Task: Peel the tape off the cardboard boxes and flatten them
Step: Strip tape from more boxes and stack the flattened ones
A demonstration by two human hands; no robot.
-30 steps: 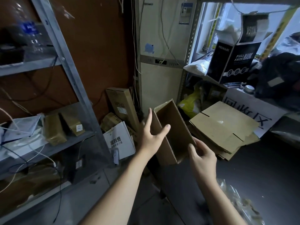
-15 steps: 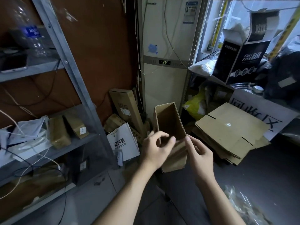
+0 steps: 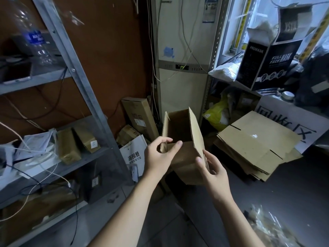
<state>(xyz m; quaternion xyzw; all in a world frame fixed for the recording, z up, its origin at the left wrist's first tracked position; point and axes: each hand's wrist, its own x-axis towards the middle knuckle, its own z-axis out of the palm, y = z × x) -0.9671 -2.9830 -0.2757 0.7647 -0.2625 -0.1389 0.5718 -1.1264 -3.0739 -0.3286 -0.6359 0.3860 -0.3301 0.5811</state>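
An open brown cardboard box [image 3: 183, 154] is held up in the middle of the view, its open end facing away and upward so I see into it. My left hand [image 3: 160, 157] pinches the box's near left corner between thumb and fingers. My right hand [image 3: 211, 168] grips the box's right wall near its lower edge, fingers curled round it. A stack of flattened cardboard boxes [image 3: 256, 145] lies on the floor to the right.
A grey metal shelf rack [image 3: 74, 72] with small boxes and cables stands at the left. A tall standing air conditioner [image 3: 181, 82] is behind the box. A white paper bag [image 3: 133, 154] and long cartons lean below it. Crumpled clear plastic [image 3: 267, 227] lies at lower right.
The box turned from tilted right to more upright with its opening towards me. My left hand went from flat against the left side to pinching the near corner; the right hand slid up the right wall.
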